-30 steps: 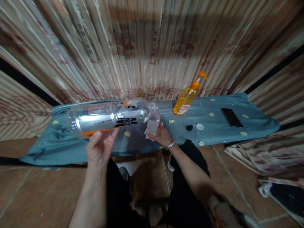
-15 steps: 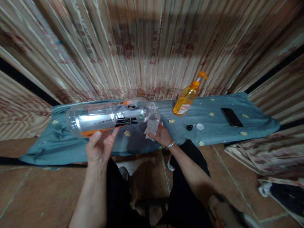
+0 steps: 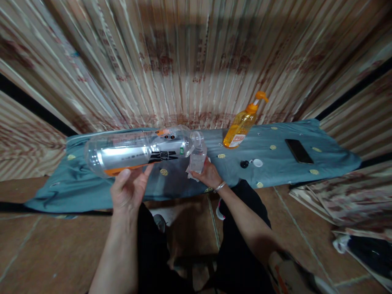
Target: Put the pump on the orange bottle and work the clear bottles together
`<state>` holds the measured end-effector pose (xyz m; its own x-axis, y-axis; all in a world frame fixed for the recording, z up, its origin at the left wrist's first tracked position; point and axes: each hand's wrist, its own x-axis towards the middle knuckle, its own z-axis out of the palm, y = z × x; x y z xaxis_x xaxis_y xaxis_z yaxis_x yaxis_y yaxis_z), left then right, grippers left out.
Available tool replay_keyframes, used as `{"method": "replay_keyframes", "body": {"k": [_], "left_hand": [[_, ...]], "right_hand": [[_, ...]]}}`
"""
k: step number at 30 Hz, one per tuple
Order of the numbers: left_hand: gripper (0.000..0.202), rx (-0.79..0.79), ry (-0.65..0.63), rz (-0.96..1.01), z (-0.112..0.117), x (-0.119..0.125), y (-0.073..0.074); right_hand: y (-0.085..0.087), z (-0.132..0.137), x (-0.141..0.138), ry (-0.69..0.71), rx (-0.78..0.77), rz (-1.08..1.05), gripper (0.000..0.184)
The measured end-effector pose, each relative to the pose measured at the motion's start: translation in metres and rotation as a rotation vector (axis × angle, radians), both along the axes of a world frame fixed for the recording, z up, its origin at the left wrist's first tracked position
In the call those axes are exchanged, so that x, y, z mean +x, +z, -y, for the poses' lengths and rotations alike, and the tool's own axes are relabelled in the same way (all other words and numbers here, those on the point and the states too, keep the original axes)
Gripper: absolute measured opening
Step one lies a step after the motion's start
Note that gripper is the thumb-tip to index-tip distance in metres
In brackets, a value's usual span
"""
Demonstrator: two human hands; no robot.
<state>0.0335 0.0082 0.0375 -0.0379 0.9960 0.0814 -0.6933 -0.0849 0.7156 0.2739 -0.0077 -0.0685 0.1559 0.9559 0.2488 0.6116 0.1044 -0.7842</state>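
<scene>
My left hand (image 3: 130, 185) grips a large clear plastic bottle (image 3: 134, 151) from below. The bottle lies nearly level, its silver and orange label facing me and its neck pointing right. Its mouth meets the top of a small clear bottle (image 3: 198, 158), and I cannot tell whether liquid is flowing between them. Closed around the small bottle is my right hand (image 3: 210, 174), with a crumpled white tissue (image 3: 192, 174) beneath it. A silver bracelet circles the right wrist.
A yellow pump bottle (image 3: 240, 126) with an orange top stands on the teal cloth (image 3: 92, 196). Near it lie a black cap (image 3: 244, 164) and a white cap (image 3: 257, 163). A dark phone (image 3: 298, 151) rests further right. Curtains (image 3: 183, 61) hang behind the cloth-covered surface.
</scene>
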Motion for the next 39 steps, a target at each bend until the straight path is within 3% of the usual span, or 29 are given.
{"method": "replay_keyframes", "body": {"k": [39], "left_hand": [[0.037,-0.005,0.017,-0.057,0.0000,-0.0019,0.0010]], "right_hand": [[-0.0071,-0.0020,0.0005,-0.004,0.028,0.024,0.075]]}}
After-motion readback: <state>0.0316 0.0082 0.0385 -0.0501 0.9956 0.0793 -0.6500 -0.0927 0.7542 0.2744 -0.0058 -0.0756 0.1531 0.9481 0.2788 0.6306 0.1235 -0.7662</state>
